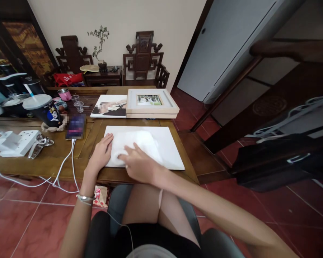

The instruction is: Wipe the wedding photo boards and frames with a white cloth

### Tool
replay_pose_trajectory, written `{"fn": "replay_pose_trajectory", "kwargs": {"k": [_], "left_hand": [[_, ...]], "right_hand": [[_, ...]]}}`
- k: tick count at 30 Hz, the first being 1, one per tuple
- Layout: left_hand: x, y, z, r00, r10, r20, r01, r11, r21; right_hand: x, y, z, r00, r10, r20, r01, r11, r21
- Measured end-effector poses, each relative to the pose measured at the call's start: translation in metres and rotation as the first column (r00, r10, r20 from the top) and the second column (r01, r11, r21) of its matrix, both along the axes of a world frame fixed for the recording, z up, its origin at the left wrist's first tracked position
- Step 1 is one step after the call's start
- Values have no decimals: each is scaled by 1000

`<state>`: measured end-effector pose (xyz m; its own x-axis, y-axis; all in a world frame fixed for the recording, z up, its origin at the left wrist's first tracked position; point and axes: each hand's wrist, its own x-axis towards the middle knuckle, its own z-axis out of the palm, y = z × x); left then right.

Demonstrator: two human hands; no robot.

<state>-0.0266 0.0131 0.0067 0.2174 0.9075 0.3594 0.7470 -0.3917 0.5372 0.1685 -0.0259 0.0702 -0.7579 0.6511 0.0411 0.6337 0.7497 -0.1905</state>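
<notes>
Sheet, white and apparently soft, lying on the left and middle portion of a flat white panel at the near edge of a wooden table. The sheet is judged light, limp and easily creased; its far right corner, clear of both hands, would offer the simplest hold. The panel appears stiff and rather thin, perhaps smooth enough to slide, and is best held by its edges. The left hand rests at the panel's left edge with fingers extended, clasping nothing, the sheet just to its right. The right hand lies upon the sheet's near part, fingers spread; whether the thumb pinches a fold cannot be told. Most of the sheet extends beyond these fingers, to the far side and right. Farther back stand a framed picture and, touching its left side, a photo print.
</notes>
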Motion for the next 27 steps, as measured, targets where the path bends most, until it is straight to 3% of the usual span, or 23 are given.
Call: {"fn": "replay_pose_trajectory", "kwargs": {"k": [3, 6, 9, 13, 16, 18, 21, 24, 27], "left_hand": [[0, -1, 2, 1000, 6, 0, -6, 1000, -16], [0, -1, 2, 1000, 4, 6, -4, 1000, -21], [1, -1, 2, 1000, 11, 8, -11, 1000, -5], [3, -4, 8, 999, 33, 38, -34, 999, 29], [2, -9, 16, 992, -17, 126, 12, 999, 47], [0, -12, 21, 972, -49, 232, 38, 998, 51], [-4, -14, 23, 933, -63, 353, 50, 998, 47], [-6, -14, 22, 932, -74, 354, 59, 997, 51], [-2, -13, 21, 958, -72, 279, 56, 996, 65]], "right_hand": [[7, -39, 3, 993, 116, -2, -116, 990, -75], [13, -47, 7, 988, 146, -43, -151, 979, -137], [13, -22, 4, 998, 25, -63, -34, 990, -139], [0, 30, -4, 983, -165, -78, 165, 986, -6], [-18, 53, -9, 974, -206, -96, 212, 976, 53], [-29, 54, -11, 983, -156, -95, 162, 984, 66], [-35, 36, -14, 994, 60, -87, -51, 993, 109], [-22, 10, -10, 964, 247, -101, -236, 965, 112], [0, -7, 6, 945, 311, -102, -315, 949, -29]]}}
